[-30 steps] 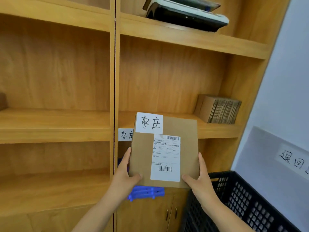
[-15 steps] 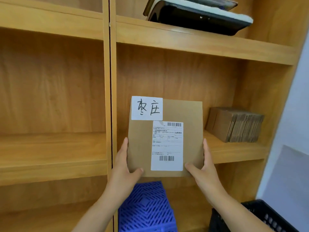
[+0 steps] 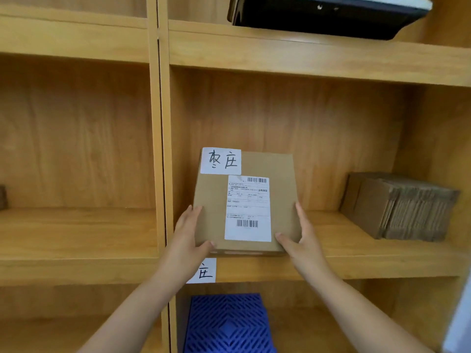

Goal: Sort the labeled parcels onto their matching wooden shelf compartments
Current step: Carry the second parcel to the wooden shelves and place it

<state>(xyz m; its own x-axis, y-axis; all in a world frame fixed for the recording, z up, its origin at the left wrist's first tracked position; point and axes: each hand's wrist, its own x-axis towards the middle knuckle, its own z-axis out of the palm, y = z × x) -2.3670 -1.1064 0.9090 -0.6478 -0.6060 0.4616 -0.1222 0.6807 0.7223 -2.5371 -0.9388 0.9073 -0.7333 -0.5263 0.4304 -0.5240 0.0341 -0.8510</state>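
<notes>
A flat brown cardboard parcel (image 3: 211,212) with a handwritten white tag at its top left and a printed shipping label lies over the middle right shelf board (image 3: 331,253). My left hand (image 3: 190,233) grips its left edge and my right hand (image 3: 298,238) its right edge, thumbs on top. Its near edge sits at the board's front lip. A white paper label (image 3: 205,271) with handwriting is stuck on the board's front edge just below, partly hidden by my left wrist.
A stack of folded cardboard boxes (image 3: 397,205) stands at the right of the same compartment. A blue plastic grid piece (image 3: 226,324) lies in the compartment below. A black and white device (image 3: 328,14) overhangs the shelf above. The left compartment (image 3: 76,230) is bare wood.
Both hands have carried the parcel up and forward, from in front of the shelf's edge into the middle right compartment. The view has moved closer; the black crate has dropped out of sight.
</notes>
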